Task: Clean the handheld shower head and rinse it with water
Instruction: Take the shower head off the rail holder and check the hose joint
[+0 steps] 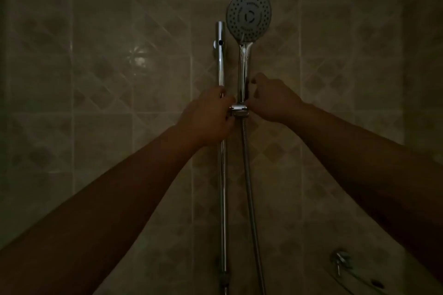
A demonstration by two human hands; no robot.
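Dim shower stall, tiled wall (100, 108) w/ diamond pattern straight ahead. The handheld shower head (248, 15) sits upright in its holder (239, 110) on the slide rail (221, 60), round spray face turned toward the camera, chrome handle (243, 72) running down from it into the holder. The holder sits abt mid-height on the rail; the head is just right of the rail's top end.

Left hand (208, 118) is wrapped around the rail at the holder's level — fingers curled round the bar and up against the holder's left side. Can't tell how firm the grip is, light is too low. Right hand (271, 100) is at the lower part of the handle, fingers curled in from the right side, thumb and fingertips touching the chrome just above the holder. It looks like a pinch-type grip on the handle, though the finger detail is murky.

Both forearms reach up and in from the bottom corners of the view.

The metal hose (250, 189) drops from the underside of the holder, hanging nearly straight, drifting slightly right as it goes down and leaving the view at the bottom edge. Rail continues down beside it, to its left, w/ a fitting near the bottom.

Lower right — a chrome tap (340, 261), partly in shadow, small and hard to read.
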